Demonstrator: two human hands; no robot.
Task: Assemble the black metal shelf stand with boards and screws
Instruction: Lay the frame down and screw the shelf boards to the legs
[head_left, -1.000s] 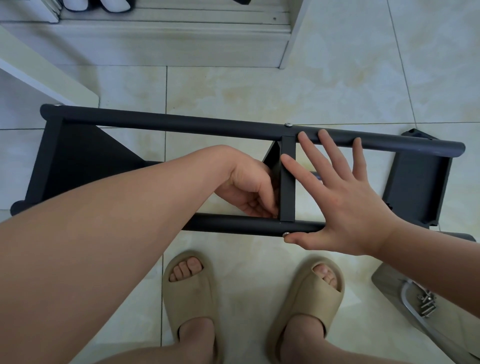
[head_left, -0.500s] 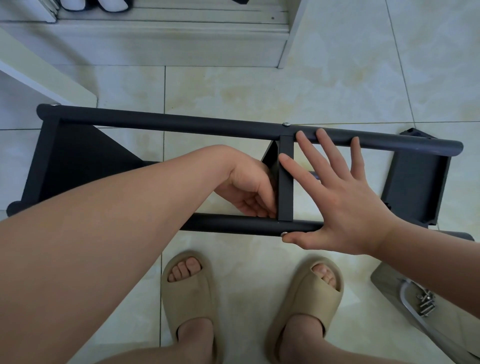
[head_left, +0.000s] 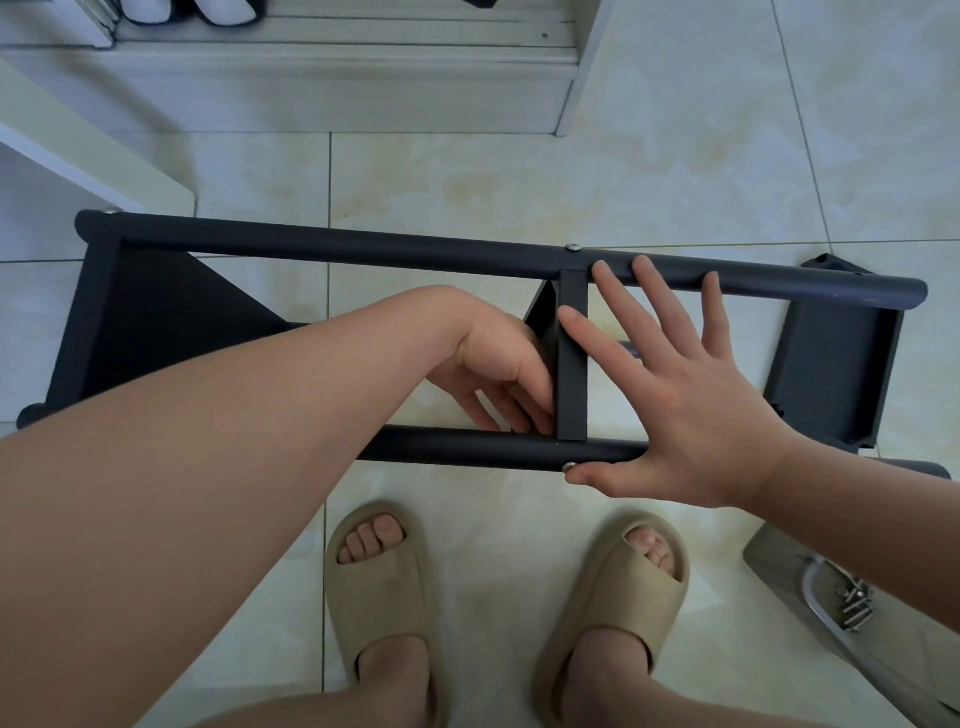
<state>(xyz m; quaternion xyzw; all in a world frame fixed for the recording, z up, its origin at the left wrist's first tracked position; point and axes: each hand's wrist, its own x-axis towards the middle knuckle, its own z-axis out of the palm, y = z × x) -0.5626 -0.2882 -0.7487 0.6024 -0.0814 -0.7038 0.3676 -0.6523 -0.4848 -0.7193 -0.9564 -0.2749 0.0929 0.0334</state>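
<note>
The black metal shelf stand (head_left: 363, 249) lies on its side on the tiled floor, its two long tubes running left to right. A middle board (head_left: 571, 364) spans the tubes, with a silver screw (head_left: 573, 248) at its far end and another screw (head_left: 570, 466) at its near end. My left hand (head_left: 498, 374) reaches inside the frame and grips the middle board's left side by the near tube; its fingertips are hidden. My right hand (head_left: 691, 405) lies flat with spread fingers across both tubes, and its thumb touches the near screw.
End boards close the frame at the left (head_left: 150, 312) and right (head_left: 831, 364). A metal tray (head_left: 810, 587) with several loose screws (head_left: 852, 608) sits at the lower right. My sandalled feet (head_left: 379, 582) stand just in front. White furniture (head_left: 78, 156) and a raised step (head_left: 311, 93) lie behind.
</note>
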